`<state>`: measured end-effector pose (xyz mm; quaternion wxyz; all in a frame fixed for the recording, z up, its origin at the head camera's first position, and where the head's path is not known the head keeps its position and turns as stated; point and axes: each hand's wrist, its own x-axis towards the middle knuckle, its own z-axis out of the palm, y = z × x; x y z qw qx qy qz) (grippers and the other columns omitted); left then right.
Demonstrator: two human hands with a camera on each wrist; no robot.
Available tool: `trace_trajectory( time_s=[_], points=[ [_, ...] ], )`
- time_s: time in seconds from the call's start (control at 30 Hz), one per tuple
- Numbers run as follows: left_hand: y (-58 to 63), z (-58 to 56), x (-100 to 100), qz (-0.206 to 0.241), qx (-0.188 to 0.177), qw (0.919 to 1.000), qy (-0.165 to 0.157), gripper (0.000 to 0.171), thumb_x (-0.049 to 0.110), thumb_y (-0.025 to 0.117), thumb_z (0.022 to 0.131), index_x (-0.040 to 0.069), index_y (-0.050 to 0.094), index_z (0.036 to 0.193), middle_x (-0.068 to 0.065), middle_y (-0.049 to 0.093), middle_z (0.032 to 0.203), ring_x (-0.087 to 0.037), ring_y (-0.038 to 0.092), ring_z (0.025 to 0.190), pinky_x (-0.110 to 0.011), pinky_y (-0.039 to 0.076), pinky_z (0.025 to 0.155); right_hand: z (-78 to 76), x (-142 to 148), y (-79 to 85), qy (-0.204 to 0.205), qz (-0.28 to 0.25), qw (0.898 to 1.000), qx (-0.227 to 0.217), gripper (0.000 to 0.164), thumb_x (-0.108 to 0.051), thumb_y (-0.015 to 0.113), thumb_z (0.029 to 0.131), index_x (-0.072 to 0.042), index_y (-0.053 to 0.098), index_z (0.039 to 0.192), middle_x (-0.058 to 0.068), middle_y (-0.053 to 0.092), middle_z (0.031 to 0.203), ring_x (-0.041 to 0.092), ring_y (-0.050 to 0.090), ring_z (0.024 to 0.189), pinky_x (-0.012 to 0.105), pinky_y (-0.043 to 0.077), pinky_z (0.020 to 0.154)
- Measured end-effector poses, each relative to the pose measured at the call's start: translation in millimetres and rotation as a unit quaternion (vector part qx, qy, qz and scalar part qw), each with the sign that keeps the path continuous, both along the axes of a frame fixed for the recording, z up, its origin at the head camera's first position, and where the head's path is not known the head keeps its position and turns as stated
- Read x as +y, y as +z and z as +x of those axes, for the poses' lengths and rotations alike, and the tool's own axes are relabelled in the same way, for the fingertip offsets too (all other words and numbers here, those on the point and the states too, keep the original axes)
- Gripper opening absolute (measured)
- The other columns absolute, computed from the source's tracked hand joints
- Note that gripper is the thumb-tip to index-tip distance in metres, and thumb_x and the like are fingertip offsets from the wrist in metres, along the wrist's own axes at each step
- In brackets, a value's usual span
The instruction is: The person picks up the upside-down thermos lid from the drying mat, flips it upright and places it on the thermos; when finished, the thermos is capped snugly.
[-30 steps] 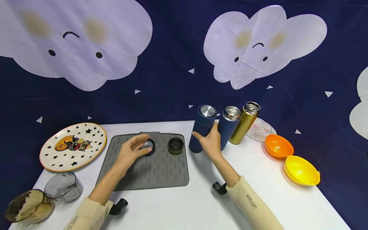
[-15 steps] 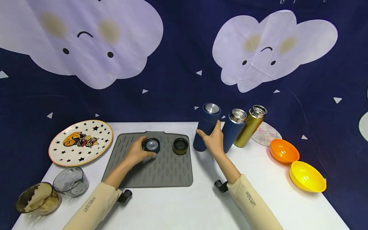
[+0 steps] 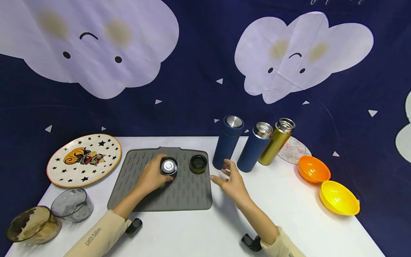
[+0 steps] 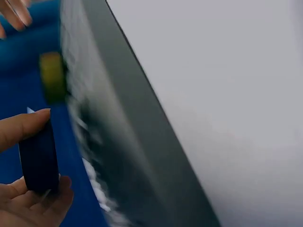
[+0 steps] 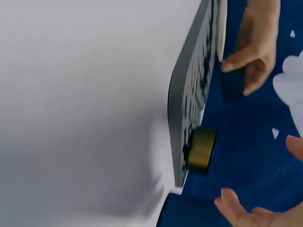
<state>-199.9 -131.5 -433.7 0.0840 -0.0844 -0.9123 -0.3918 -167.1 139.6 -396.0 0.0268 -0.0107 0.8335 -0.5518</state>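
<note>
My left hand (image 3: 151, 176) pinches a dark blue bottle lid (image 3: 168, 166) from its sides, over the grey drying mat (image 3: 173, 198). In the left wrist view the lid (image 4: 40, 161) is between thumb and fingers, clear of the mat. My right hand (image 3: 234, 184) holds nothing; its fingers are spread and loosely bent in front of a capped blue thermos (image 3: 226, 146). Beside that stand an uncapped blue thermos (image 3: 253, 151) and an uncapped gold one (image 3: 275, 146). An olive-gold lid (image 3: 198, 164) rests on the mat's right side, also visible in the right wrist view.
A star-patterned plate (image 3: 84, 160) and two glass bowls, one clear (image 3: 73, 205) and one amber (image 3: 35, 225), stand at left. At right are an orange bowl (image 3: 314, 169), a yellow bowl (image 3: 339, 198) and a flower-patterned plate (image 3: 293, 150) behind the gold thermos.
My right hand has let go of the capped blue thermos and drawn back towards me. My left hand has closed on the blue lid and raised it from the mat.
</note>
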Motion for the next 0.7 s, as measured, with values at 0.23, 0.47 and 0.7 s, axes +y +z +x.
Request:
trace_trajectory(
  time_s=[0.23, 0.47, 0.7],
  points=[
    [25.5, 54.7, 26, 0.04, 0.036, 0.9972, -0.053, 0.077, -0.001, 0.089, 0.064, 0.003, 0.055, 0.132, -0.017, 0.064, 0.127, -0.036, 0.061, 0.117, -0.056, 0.049, 0.097, 19.2, -10, -2.9, 0.199, -0.154, 0.956, -0.149, 0.071, -0.024, 0.065, 0.096, 0.005, 0.03, 0.15, 0.031, 0.047, 0.141, 0.042, 0.058, 0.123, 0.046, 0.054, 0.095],
    [23.1, 83.9, 39, 0.05, 0.047, 0.9945, -0.079, 0.077, -0.007, 0.088, 0.061, 0.006, 0.057, 0.13, -0.009, 0.065, 0.122, -0.029, 0.063, 0.114, -0.05, 0.051, 0.096, 35.6, -20, -8.0, 0.276, -0.274, 0.898, -0.207, 0.054, -0.018, 0.06, 0.099, 0.009, 0.042, 0.142, 0.02, 0.064, 0.127, 0.029, 0.067, 0.113, 0.04, 0.056, 0.092],
    [15.7, 96.0, 43, 0.03, 0.096, 0.9903, -0.095, 0.077, -0.004, 0.091, 0.061, 0.006, 0.058, 0.13, -0.006, 0.065, 0.12, -0.025, 0.065, 0.113, -0.045, 0.054, 0.095, 45.2, -22, -19.9, 0.235, -0.319, 0.892, -0.22, 0.044, -0.011, 0.062, 0.096, 0.015, 0.051, 0.131, 0.011, 0.072, 0.108, 0.019, 0.071, 0.099, 0.033, 0.058, 0.087]
  ],
)
